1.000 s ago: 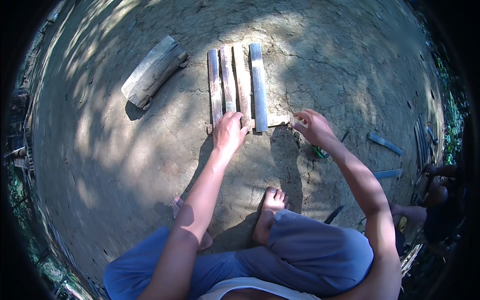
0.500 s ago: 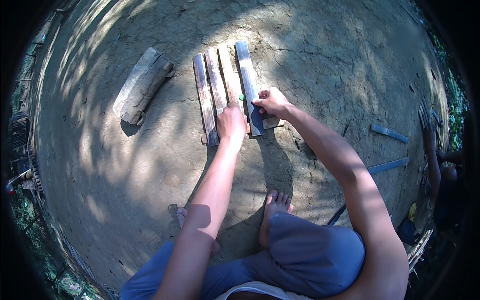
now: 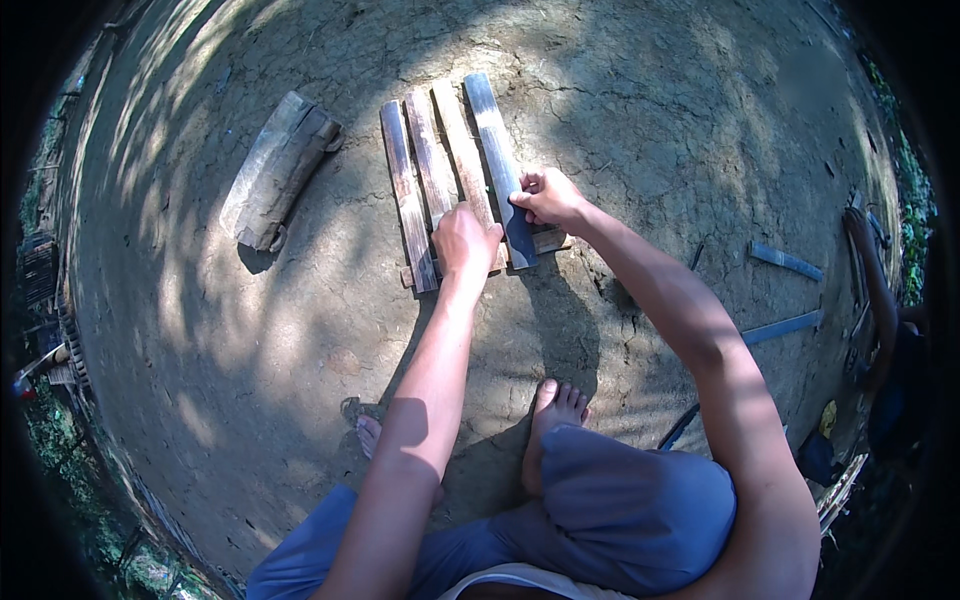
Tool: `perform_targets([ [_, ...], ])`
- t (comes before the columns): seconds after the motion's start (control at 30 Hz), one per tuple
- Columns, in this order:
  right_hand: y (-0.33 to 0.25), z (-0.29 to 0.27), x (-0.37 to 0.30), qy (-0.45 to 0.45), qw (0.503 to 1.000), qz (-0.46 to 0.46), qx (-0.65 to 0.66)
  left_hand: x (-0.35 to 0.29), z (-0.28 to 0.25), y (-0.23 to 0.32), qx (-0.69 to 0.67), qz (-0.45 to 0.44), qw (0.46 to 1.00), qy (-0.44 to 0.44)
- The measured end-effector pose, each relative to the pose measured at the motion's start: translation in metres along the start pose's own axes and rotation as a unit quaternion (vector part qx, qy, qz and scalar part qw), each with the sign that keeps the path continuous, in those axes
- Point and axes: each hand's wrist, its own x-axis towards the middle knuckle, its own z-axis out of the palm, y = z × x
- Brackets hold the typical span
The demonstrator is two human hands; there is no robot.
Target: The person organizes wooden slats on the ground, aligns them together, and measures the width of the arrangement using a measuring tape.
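Several flat wooden slats lie side by side on the ground, their near ends over a short crosspiece. My right hand pinches the edge of the dark rightmost slat between thumb and fingers, near its lower half. My left hand is closed over the lower part of the pale slat beside it, its thumb pointing toward the dark slat. What its curled fingers grip is hidden. Further left are a brownish slat and a darker outer slat.
A thick split log lies on the cracked earth at the left. Two loose strips, an upper strip and a lower strip, lie at the right. Beyond them another person's arm reaches over more strips. My bare foot is nearer.
The dark slat has tilted slightly, its far end leaning more to the left. My left thumb now sticks out further right. The other person's hand has moved farther away.
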Motion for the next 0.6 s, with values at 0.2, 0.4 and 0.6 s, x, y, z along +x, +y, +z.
perform_targets([
  [0.2, 0.0029, -0.0019, 0.0013, -0.004, 1.0, 0.004, 0.002, -0.0022, 0.002, -0.0011, -0.004, 0.005, 1.0, 0.001],
  [0.4, 0.0011, -0.0019, 0.0019, 0.003, 1.0, 0.012, 0.011, -0.0056, 0.0003, -0.001, -0.008, 0.009, 1.0, 0.006],
  [0.6, 0.0005, -0.0033, -0.0001, 0.002, 1.0, 0.018, 0.011, -0.0047, -0.0026, 0.0053, -0.011, -0.017, 1.0, -0.024],
])
